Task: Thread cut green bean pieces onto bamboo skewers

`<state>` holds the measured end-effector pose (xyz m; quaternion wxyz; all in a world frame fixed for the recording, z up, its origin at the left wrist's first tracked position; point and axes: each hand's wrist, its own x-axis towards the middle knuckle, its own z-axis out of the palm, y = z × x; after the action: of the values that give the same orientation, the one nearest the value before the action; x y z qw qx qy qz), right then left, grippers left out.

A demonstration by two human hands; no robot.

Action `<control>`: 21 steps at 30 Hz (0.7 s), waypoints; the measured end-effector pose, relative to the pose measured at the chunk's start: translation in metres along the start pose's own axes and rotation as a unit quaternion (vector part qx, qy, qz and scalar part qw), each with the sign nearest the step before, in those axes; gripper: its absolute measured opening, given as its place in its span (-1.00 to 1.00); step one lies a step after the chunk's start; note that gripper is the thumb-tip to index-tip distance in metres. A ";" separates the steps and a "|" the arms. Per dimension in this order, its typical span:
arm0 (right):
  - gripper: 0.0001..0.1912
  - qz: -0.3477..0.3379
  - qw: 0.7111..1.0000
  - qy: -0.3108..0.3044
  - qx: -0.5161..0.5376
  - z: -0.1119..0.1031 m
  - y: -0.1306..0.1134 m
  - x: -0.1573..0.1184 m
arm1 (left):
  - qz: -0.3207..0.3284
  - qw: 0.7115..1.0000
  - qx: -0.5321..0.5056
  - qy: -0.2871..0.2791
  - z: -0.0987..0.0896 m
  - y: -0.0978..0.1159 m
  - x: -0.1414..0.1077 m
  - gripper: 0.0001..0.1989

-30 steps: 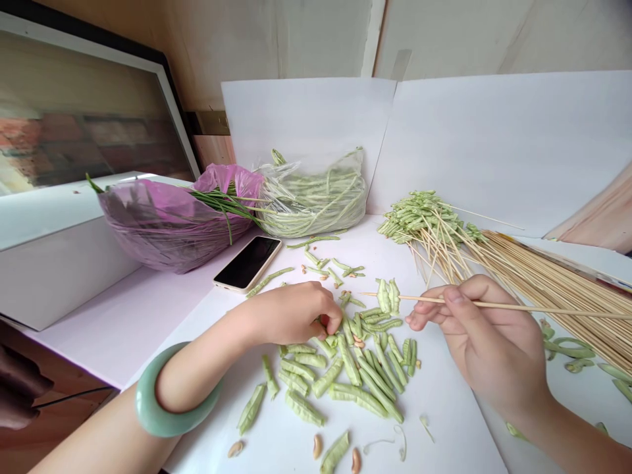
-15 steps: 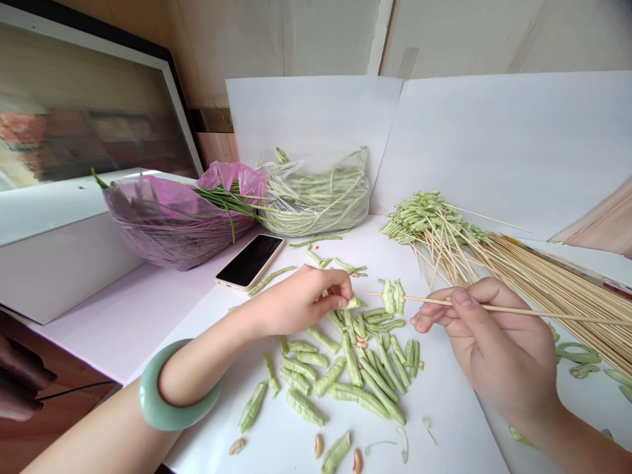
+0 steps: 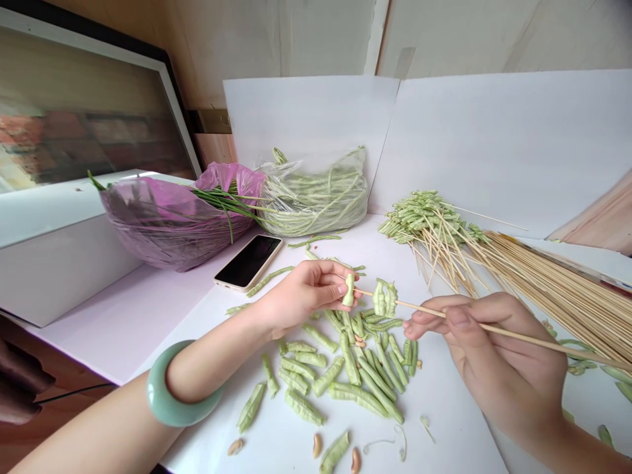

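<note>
Left hand (image 3: 309,289) pinches a bean piece (image 3: 348,291) near the tip of a bamboo skewer (image 3: 419,307); right hand (image 3: 508,362) lightly grips it. Threading apparently underway; steady inward push required.

No lettering, brand, number or sign could be read anywhere on the white work surface (image 3: 444,428) or around it. The phone (image 3: 249,261) lay with its screen dark, showing no legible characters. No wording could be made out on the purple bag (image 3: 170,227), the clear bag (image 3: 320,197) beside it or the upright white panels (image 3: 494,145) behind. A dark-edged strip (image 3: 590,271) along the bamboo skewers (image 3: 548,286) was too blurred to read.
</note>
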<state>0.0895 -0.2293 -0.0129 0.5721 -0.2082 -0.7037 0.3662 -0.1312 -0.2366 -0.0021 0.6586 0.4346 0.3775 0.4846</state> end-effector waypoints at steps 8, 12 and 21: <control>-0.87 -0.031 0.999 -0.022 -0.011 0.002 0.002 0.001 | 0.006 1.000 -0.014 -0.012 0.000 0.001 -0.001 -0.67; -0.83 -0.083 0.993 -0.042 -0.068 0.001 0.003 0.003 | 0.005 1.000 -0.023 0.000 0.002 -0.002 0.000 -0.66; -0.82 -0.095 0.991 -0.023 -0.091 -0.002 0.001 0.003 | 0.003 0.999 -0.033 0.021 0.004 -0.002 -0.001 -0.66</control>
<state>0.0903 -0.2262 -0.0121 0.5670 -0.1831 -0.7635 0.2489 -0.1269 -0.2383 -0.0029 0.6629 0.4037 0.3734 0.5081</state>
